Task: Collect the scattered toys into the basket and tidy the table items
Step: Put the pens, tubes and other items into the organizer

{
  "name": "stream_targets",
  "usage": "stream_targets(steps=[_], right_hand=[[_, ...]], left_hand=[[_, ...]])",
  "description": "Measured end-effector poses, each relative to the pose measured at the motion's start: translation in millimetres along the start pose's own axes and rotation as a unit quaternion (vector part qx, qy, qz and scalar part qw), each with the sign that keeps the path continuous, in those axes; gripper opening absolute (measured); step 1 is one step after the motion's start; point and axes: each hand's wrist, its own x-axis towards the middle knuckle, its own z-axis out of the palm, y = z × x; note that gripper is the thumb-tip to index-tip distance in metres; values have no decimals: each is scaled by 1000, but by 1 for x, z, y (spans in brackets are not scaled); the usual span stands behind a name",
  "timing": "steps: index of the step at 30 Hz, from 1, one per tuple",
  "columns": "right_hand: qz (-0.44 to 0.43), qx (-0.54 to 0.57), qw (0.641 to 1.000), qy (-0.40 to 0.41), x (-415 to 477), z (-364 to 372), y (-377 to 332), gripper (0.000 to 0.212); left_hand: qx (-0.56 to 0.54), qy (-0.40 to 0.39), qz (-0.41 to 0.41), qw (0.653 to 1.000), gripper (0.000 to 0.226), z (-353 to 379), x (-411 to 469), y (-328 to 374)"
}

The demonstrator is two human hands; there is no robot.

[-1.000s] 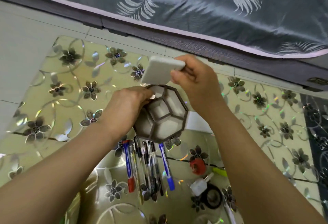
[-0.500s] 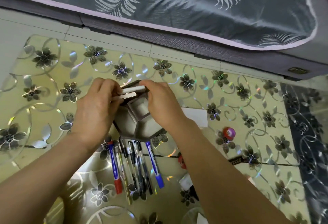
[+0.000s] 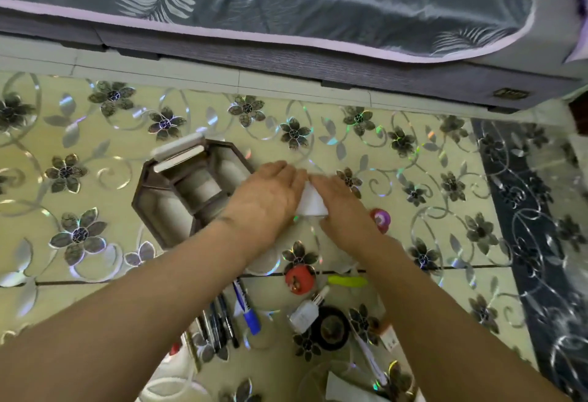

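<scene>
Two flat hands meet on the flowered table (image 3: pixel 445 242): your left hand (image 3: pixel 267 201) and right hand (image 3: pixel 345 207) press straight fingers on a white sheet (image 3: pixel 313 206). Just left of them sits the brown eight-sided basket (image 3: pixel 149 207), with white slabs (image 3: pixel 179 155) standing in its far compartment. Nearer you lie pens (image 3: pixel 227 319), a red toy (image 3: pixel 299 279) and a tape roll (image 3: pixel 332 327).
</scene>
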Motion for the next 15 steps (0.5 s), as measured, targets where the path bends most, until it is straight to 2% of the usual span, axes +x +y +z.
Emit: stream_targets(steps=[1, 3, 8, 10, 12, 14, 15], right_hand=[[-15, -16, 1000, -15, 4, 2, 1, 78], [-44, -41, 998, -3, 10, 6, 5, 79], [-52, -42, 997, 33, 13, 15, 7, 72], [-47, -36, 998, 30, 10, 14, 9, 70], [-29, -18, 999, 10, 8, 4, 10, 72], [-11, 44, 999, 8, 2, -15, 18, 76], [7, 113, 994, -1, -4, -25, 23, 77]], left_hand=[[40, -63, -18, 997, 70, 3, 10, 5], [104, -129, -57, 985, 66, 13, 27, 12], [176, -164, -66, 968, 64, 29, 44, 10], [169, -162, -56, 971, 63, 25, 47, 12], [119, -121, -47, 984, 58, 17, 44, 10], [15, -38, -1, 999, 57, -2, 43, 1], [-58, -9, 27, 998, 60, -14, 45, -7]])
